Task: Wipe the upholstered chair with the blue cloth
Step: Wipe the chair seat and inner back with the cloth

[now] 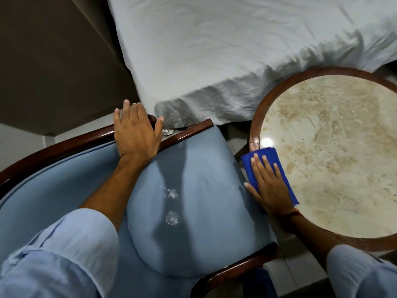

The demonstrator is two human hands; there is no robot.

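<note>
The upholstered chair [204,222] fills the lower left: pale blue seat cushion, curved dark wooden frame. Two whitish smudges [171,206] mark the middle of the seat. My left hand [136,134] lies flat on the chair's far wooden arm, fingers apart, holding nothing. The blue cloth [267,157], folded, lies on the near left edge of the round table. My right hand [267,186] presses flat on top of it, fingers spread, to the right of the seat.
A round table [335,151] with a beige marble top and dark wood rim stands right of the chair. A bed with a wrinkled white sheet [236,50] spans the far side. A dark wall or cabinet [53,61] rises at far left.
</note>
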